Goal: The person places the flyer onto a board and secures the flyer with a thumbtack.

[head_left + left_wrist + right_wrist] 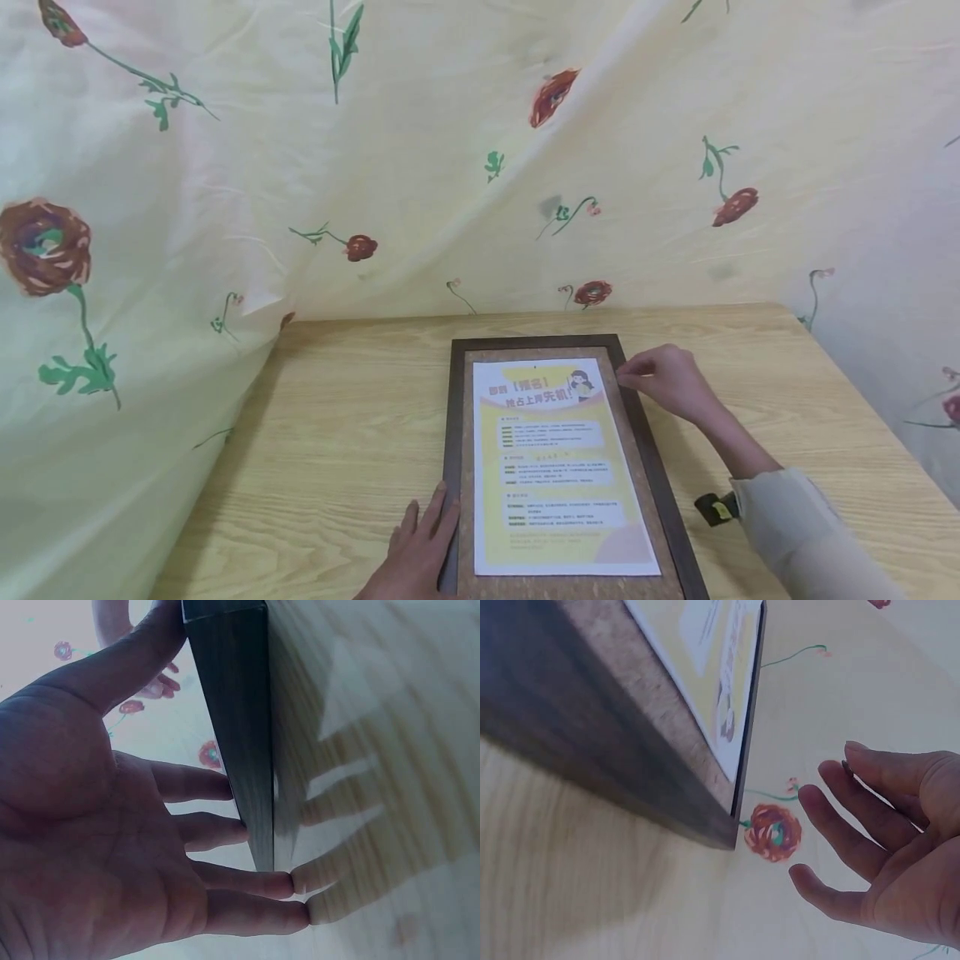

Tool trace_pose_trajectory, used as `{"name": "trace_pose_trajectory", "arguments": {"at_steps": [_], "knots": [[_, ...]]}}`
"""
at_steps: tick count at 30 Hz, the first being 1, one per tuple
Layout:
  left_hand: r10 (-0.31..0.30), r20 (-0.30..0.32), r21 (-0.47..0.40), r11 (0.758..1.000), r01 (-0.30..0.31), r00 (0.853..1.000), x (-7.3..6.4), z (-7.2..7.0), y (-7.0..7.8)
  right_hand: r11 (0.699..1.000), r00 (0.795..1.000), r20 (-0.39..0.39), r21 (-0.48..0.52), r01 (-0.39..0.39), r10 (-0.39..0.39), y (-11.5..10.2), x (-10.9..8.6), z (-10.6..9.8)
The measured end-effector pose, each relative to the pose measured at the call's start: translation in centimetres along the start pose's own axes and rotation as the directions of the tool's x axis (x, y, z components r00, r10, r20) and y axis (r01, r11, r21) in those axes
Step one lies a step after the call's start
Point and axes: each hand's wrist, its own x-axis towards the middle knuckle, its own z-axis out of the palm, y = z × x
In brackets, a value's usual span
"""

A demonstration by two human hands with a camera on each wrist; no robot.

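Observation:
A corkboard with a dark wooden frame lies on the table, and a yellow printed poster covers most of its cork. A small dark dot shows at the poster's top middle. My left hand rests against the frame's left side; in the left wrist view its fingers are nearly straight and touch the frame's side. My right hand is at the frame's upper right, its thumb and index finger pinching a tiny dark pin-like piece. Its exact kind is too small to tell.
The wood-grain table extends on both sides of the board. Behind and to the left hangs a pale curtain with red flowers. A black strap piece sits at the right sleeve.

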Motion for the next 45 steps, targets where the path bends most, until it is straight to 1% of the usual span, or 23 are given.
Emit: {"name": "trace_pose_trajectory", "arguments": {"at_steps": [7,11,17,22,26,31,39,45], "knots": [[-0.048,0.024,0.021,0.999,0.048,0.999,0.2,-0.1,0.0,1.000,1.000,-0.006,0.012,0.023,-0.023,-0.9,1.1,0.5],[-0.047,0.023,0.028,0.999,0.046,0.999,0.3,0.0,0.0,0.999,0.999,-0.001,0.028,0.033,-0.033,-1.3,1.5,0.6],[-0.029,0.007,0.001,1.000,0.029,1.000,0.2,0.0,-0.1,0.998,0.999,-0.005,0.041,0.048,-0.048,-2.0,2.2,0.8],[-0.013,-0.008,0.016,1.000,0.013,1.000,0.1,0.1,-0.1,0.997,0.999,0.001,0.065,0.048,-0.048,-2.7,2.7,1.2],[-0.018,-0.004,0.012,1.000,0.018,1.000,0.0,0.1,-0.1,0.996,0.999,0.010,0.072,0.048,-0.049,-3.0,3.1,1.4],[-0.016,-0.004,0.023,1.000,0.017,1.000,0.0,0.1,-0.1,0.995,0.998,-0.001,0.084,0.059,-0.059,-3.5,3.5,1.4],[-0.004,-0.012,0.043,0.999,0.004,1.000,0.0,0.1,-0.2,0.995,0.997,-0.026,0.075,0.069,-0.067,-4.4,4.6,1.7],[0.001,-0.008,0.037,0.999,0.000,1.000,0.1,0.2,-0.2,0.990,0.995,-0.030,0.110,0.093,-0.090,-4.6,5.4,2.3]]}}
